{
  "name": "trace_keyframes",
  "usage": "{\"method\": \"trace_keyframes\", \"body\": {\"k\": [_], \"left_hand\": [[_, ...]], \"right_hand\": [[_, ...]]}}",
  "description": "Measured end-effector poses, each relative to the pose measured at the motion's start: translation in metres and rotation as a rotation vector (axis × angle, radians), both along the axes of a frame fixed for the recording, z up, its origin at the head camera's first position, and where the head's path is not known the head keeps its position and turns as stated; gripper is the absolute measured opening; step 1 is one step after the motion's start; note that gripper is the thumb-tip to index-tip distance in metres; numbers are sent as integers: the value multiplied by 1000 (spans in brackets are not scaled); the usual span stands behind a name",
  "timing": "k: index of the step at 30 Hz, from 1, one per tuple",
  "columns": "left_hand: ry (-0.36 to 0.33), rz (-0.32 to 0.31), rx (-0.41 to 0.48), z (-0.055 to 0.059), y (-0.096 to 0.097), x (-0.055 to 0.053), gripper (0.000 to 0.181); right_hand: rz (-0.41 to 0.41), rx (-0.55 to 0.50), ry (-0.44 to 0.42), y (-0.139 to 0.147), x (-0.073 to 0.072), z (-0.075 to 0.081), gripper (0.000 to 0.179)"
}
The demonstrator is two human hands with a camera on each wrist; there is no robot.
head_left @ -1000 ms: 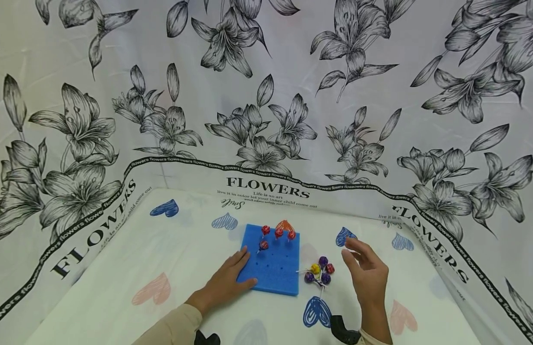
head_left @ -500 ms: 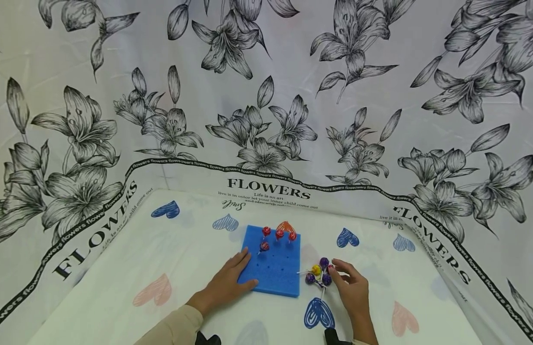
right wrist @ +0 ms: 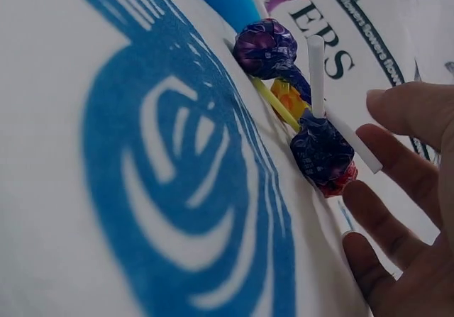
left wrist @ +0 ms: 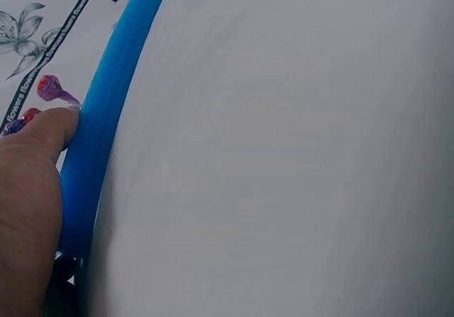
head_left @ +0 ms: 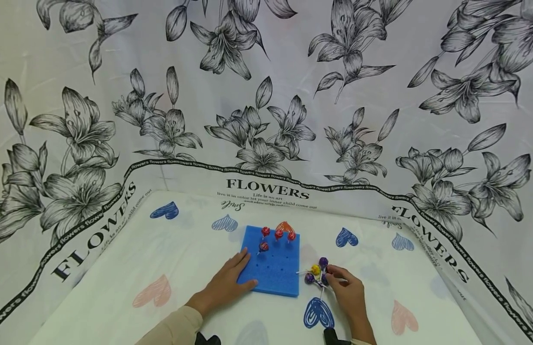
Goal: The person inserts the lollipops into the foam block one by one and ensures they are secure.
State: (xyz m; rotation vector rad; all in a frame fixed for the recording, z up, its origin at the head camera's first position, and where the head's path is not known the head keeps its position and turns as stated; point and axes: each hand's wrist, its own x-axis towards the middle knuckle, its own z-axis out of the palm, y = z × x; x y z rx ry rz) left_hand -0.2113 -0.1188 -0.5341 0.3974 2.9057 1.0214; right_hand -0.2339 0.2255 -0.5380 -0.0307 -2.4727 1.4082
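A blue foam board [head_left: 275, 282] with small holes lies on the table. Three red lollipops stand in a row along its far edge, and a darker red lollipop [head_left: 263, 247] leans in front of them. My left hand [head_left: 225, 278] rests flat on the board's left side, thumb at the near edge. Right of the board is a loose pile with a yellow lollipop [head_left: 316, 270] and purple lollipops [head_left: 309, 278]. My right hand [head_left: 348, 290] reaches in from the right, thumb and fingers apart around the pile. Its fingertips are close to a red lollipop [right wrist: 339, 184], partly hidden behind a purple one.
The white tablecloth [head_left: 197, 249] is printed with blue and pink hearts. A white flower-printed curtain [head_left: 288, 62] rises behind the table. White lollipop sticks [right wrist: 316, 76] point several ways out of the pile.
My right hand has come down and left from beside the pile to the lollipops, now covering the red one in the head view. My left hand and the board stay put.
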Motion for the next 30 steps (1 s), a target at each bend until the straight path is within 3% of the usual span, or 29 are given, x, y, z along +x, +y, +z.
{"method": "trace_keyframes", "body": {"k": [9, 16, 25, 30], "left_hand": [[-8, 3, 10, -2, 0, 0, 85], [8, 2, 1, 0, 1, 1, 86], [19, -1, 11, 1, 1, 1, 86], [11, 0, 6, -1, 1, 0, 86]], "right_hand": [[-4, 88, -71, -2, 1, -2, 28], [-7, 100, 11, -2, 2, 1, 22], [5, 156, -68, -4, 2, 3, 21], [-2, 126, -4, -2, 4, 3, 16]]}}
